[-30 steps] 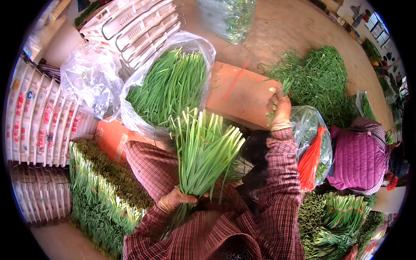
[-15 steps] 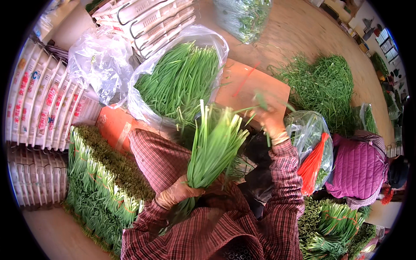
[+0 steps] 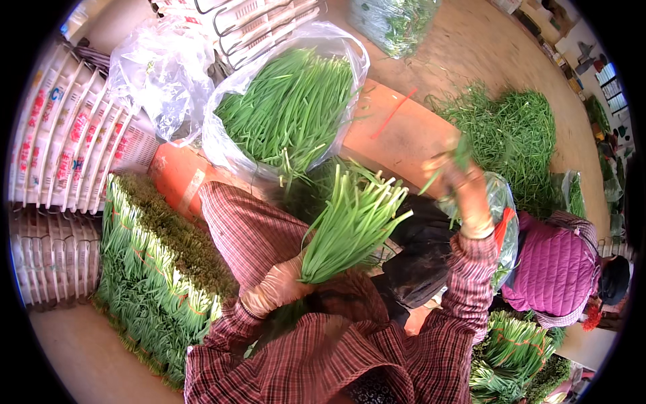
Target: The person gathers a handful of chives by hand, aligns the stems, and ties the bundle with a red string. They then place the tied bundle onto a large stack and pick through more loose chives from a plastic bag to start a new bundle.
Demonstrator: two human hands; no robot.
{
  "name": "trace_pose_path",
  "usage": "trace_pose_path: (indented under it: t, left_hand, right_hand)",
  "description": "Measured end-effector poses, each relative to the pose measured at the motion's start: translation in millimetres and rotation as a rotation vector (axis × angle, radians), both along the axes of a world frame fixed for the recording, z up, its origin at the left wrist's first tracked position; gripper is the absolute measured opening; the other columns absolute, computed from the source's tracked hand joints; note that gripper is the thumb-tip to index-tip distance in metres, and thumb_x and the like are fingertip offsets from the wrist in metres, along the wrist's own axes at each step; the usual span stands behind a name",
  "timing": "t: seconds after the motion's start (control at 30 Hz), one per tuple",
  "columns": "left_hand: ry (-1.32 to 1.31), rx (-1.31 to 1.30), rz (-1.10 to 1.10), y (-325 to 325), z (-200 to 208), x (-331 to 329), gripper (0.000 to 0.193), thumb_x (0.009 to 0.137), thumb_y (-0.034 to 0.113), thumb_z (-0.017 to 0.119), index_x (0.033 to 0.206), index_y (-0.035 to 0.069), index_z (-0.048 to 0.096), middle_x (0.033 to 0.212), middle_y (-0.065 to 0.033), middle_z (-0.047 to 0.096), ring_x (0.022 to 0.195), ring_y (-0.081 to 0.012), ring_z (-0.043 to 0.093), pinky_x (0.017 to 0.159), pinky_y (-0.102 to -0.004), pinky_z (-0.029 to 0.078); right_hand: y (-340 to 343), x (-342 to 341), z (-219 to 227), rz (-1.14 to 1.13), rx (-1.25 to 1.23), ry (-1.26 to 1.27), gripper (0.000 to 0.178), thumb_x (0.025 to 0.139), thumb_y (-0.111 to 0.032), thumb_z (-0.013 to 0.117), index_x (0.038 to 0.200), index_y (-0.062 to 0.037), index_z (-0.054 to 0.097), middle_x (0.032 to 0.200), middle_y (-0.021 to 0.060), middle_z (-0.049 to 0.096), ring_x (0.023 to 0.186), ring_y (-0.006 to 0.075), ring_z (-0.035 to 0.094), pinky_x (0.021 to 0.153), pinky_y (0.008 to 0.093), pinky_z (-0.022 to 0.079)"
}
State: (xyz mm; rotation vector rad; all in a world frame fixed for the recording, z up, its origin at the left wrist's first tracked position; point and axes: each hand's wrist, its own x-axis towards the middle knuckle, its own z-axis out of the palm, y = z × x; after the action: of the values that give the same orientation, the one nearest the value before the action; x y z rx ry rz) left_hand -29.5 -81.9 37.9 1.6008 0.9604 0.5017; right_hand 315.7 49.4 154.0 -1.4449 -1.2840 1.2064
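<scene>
My left hand (image 3: pixel 279 284) is closed round a bunch of garlic chives (image 3: pixel 356 225), long green leaves with pale cut ends pointing up and away from me. Out to the right, my right hand (image 3: pixel 465 192) is raised and blurred by motion. A few loose chive leaves (image 3: pixel 461 153) stick out of its fingers, apart from the bunch. Beyond the bunch, a clear plastic bag (image 3: pixel 360 67) stands open, filled with more chives (image 3: pixel 289 108).
Tied chive bundles (image 3: pixel 145 269) are stacked at left, beside white plastic crates (image 3: pixel 67 141). Loose green leaves (image 3: pixel 505 135) lie heaped past an orange board (image 3: pixel 397 128). Red ties (image 3: pixel 500 232) hang by a bag at right. A person in a purple vest (image 3: pixel 552 266) sits there.
My right hand has swung right and toward the heap, with loose leaves in it. The bunch in my left hand has tipped rightward and lower. The whole view has shifted slightly.
</scene>
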Motion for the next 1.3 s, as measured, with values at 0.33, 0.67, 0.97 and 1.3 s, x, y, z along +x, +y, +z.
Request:
trace_pose_path:
  t: [0.33, 0.67, 0.97, 1.3]
  left_hand:
    - [0.739, 0.415, 0.036, -22, 3, -18, 0.084, 0.081, 0.016, 0.066, 0.157, 0.007, 0.030, 0.083, -0.0124, 0.064, 0.061, -0.0283, 0.065, 0.053, -0.0417, 0.052]
    - [0.763, 0.273, 0.148, -62, -2, -40, 0.094, 0.077, 0.033, 0.078, 0.156, 0.010, 0.032, 0.094, -0.0184, 0.068, 0.072, -0.0340, 0.069, 0.065, -0.0442, 0.055]
    - [0.847, 0.255, 0.156, -71, -4, -51, 0.091, 0.074, 0.015, 0.076, 0.155, 0.010, 0.035, 0.105, -0.0209, 0.067, 0.078, -0.0358, 0.070, 0.068, -0.0440, 0.057]
    - [0.634, 0.282, 0.266, -77, -3, -55, 0.092, 0.071, 0.009, 0.078, 0.154, 0.006, 0.037, 0.121, -0.0209, 0.067, 0.100, -0.0370, 0.069, 0.085, -0.0413, 0.056]
  right_hand:
    - [-13, -76, -88, 0.691, -0.051, -0.845, 0.068, 0.083, -0.062, 0.068, 0.110, 0.0006, 0.067, 0.101, 0.0251, 0.071, 0.096, 0.0397, 0.070, 0.083, 0.0470, 0.053]
    - [-4, -24, -158, 0.292, -0.105, -0.390, 0.041, 0.097, -0.041, 0.062, 0.119, -0.0066, 0.068, 0.099, 0.0135, 0.074, 0.072, 0.0250, 0.069, 0.069, 0.0373, 0.056]
    - [-19, -54, -125, 0.559, 0.068, -0.387, 0.042, 0.096, -0.045, 0.062, 0.113, -0.0081, 0.072, 0.099, 0.0148, 0.072, 0.095, 0.0330, 0.067, 0.086, 0.0431, 0.053]
    - [-40, -119, -159, 0.940, 0.239, -0.707, 0.058, 0.082, -0.059, 0.068, 0.103, -0.0047, 0.074, 0.099, 0.0191, 0.072, 0.094, 0.0382, 0.069, 0.087, 0.0459, 0.052]
